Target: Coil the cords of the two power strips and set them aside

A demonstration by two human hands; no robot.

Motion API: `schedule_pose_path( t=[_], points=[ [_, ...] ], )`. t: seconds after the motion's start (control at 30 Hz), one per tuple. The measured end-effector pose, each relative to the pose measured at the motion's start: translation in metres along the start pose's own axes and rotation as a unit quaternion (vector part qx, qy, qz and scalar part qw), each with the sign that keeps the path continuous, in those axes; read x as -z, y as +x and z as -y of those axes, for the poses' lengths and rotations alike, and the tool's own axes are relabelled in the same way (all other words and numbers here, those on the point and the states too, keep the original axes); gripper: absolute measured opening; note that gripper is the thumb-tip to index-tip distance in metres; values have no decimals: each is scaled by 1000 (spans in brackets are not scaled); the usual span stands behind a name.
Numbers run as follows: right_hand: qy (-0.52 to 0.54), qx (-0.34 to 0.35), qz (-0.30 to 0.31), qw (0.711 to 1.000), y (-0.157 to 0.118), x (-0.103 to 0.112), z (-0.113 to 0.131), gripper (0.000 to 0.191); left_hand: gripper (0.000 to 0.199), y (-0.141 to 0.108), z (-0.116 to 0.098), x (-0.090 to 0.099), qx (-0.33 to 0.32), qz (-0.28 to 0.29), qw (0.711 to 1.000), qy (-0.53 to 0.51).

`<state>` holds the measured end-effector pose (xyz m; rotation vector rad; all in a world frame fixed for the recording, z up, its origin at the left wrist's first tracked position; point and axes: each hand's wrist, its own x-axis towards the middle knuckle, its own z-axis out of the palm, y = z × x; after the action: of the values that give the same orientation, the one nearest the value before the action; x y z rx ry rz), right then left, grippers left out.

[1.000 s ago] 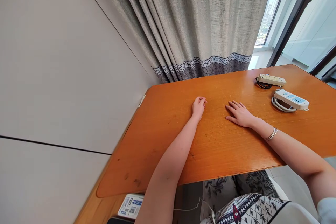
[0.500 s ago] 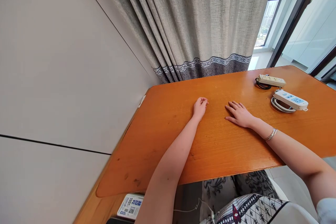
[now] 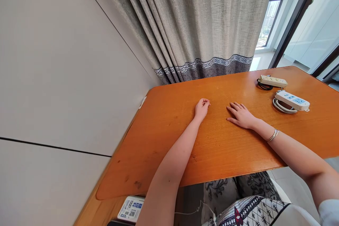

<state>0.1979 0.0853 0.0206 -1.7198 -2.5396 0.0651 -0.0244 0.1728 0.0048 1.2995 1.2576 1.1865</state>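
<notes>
My left hand (image 3: 202, 108) rests on its side on the orange-brown wooden table (image 3: 164, 123), its fingers curled in toward the thumb. Nothing shows in that loose curl. To its right lies my right hand (image 3: 241, 116), palm down on the tabletop with the fingers spread and the thumb apart. Silver bangles (image 3: 273, 135) circle the right wrist. Bare table separates the two hands. Nearest to the right hand is a white power strip (image 3: 292, 100) with blue socket faces, its pale cable coiled beside it.
Behind the white strip sits a cream power strip (image 3: 274, 81) with a black cable. A grey curtain (image 3: 212, 24) hangs along the far edge. At left stands a pale wall panel (image 3: 53, 77). A white box with blue print (image 3: 131, 208) is below the near left edge.
</notes>
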Motion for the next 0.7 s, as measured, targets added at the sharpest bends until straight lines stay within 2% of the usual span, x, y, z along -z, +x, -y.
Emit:
schedule_pose_path(
  t=[0.7],
  points=[
    [-2,21,-23,1000,0,-6,-5,72,9,-1,-2,0,4,-1,1000,14]
  ],
)
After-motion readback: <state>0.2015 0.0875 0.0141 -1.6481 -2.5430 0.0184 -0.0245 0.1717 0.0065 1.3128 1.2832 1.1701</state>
